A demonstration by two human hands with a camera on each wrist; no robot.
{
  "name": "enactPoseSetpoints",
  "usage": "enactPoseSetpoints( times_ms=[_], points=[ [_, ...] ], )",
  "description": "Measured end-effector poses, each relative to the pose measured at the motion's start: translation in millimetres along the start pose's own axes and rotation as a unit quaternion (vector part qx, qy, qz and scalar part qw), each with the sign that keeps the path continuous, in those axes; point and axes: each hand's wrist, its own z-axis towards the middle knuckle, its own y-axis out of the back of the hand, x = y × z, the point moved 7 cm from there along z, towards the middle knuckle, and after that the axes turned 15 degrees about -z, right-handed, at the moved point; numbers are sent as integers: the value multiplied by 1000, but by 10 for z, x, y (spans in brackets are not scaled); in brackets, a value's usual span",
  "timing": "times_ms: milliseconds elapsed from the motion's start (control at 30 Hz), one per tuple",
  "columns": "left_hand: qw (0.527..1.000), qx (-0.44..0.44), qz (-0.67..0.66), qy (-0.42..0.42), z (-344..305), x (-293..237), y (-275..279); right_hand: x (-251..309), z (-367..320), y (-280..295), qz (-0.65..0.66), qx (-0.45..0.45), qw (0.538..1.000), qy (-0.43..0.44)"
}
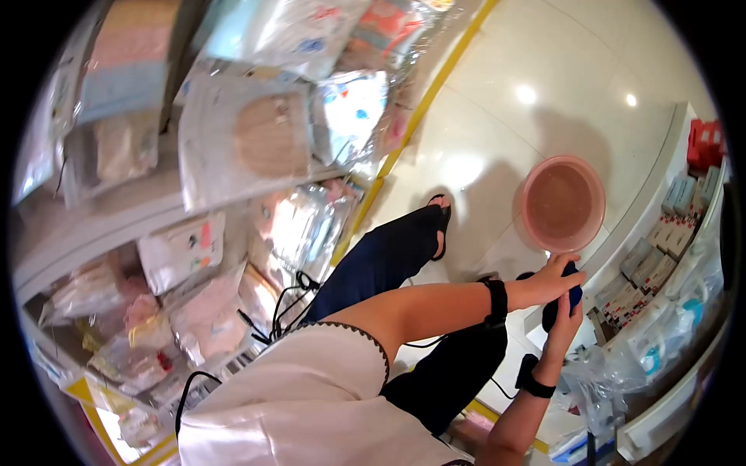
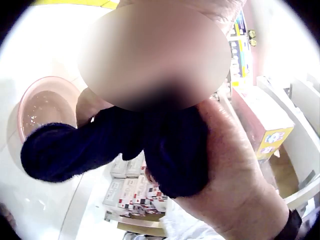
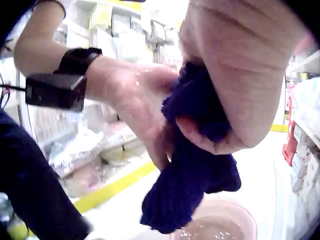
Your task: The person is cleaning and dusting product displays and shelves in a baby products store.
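A dark blue ribbed knit sock (image 3: 175,190) is bunched between both hands, its loose end hanging down. My right hand (image 3: 245,70) curls round its upper part, thumb pressed into the fabric. From the other side my left hand (image 3: 125,95) holds the sock between thumb and fingers; its skin glistens as if wet. In the head view the left hand (image 1: 544,289) and right hand (image 1: 561,330) meet at the sock, just beside a pink basin (image 1: 563,159) on the floor. Water fills the basin. A blurred patch hides part of the left wrist view.
Low shelving with rows of small boxes (image 1: 641,291) and clear plastic bags (image 1: 645,365) lies close past the hands. Behind and to the left stand shelves packed with bagged goods (image 1: 256,140). Black cables (image 1: 284,307) hang by the body. The floor (image 1: 482,85) is pale shiny tile.
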Motion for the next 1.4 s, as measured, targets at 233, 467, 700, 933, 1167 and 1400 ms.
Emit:
enactPoseSetpoints(
  times_ms=[233, 467, 700, 933, 1167, 1400],
  points=[
    [932, 160, -314, 85, -1265, -912, -605, 1190, -1488, 57, 173, 178, 966, 69],
    [930, 193, -311, 28, -2851, -1614, -1178, 1557, -2291, 254, 271, 160, 946, 72],
    [925, -83, -172, -329, -3860, -2104, -626, 2673, -3639, -171, 138, 82, 919, 361],
    [906, -126, -327, -237, -4548, -1993, -306, 2782, -4314, -572, 125, 67, 887, 439],
    [938, -146, -246, -194, -5672, -1965, -35, 2934, -4481, -1124, 70, 160, 925, 336],
    [899, -221, 152, -346, -6325, -2231, 725, 3072, -4520, -985, -173, 324, 852, 373]
  ],
)
